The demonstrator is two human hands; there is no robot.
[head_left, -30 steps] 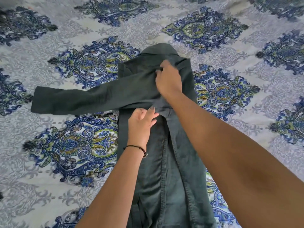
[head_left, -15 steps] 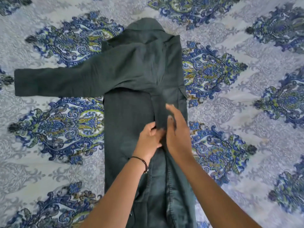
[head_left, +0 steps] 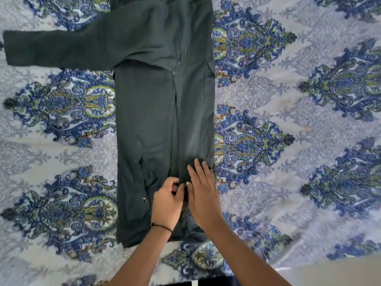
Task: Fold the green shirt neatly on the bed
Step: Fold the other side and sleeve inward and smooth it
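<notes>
The dark green shirt (head_left: 148, 120) lies lengthwise on the patterned bed (head_left: 309, 141). Its right side is folded in over the body, so it forms a narrow strip. One sleeve (head_left: 51, 48) stretches flat out to the left, and the collar is cut off by the top of the view. My left hand (head_left: 168, 205) has its fingers curled, pinching the folded edge near the hem. My right hand (head_left: 203, 195) lies flat beside it, fingers spread, pressing on the folded-in panel. The two hands touch at the fold line.
The bedspread is pale grey with blue and green medallions (head_left: 253, 141) on all sides of the shirt. The bed's near edge and a strip of beige floor (head_left: 334, 273) show at the bottom right. A snap button (head_left: 144, 200) sits near the shirt's hem.
Both hands have slid down the fold from the shirt's chest to near its hem. The view has dropped with them, so the collar has left the frame.
</notes>
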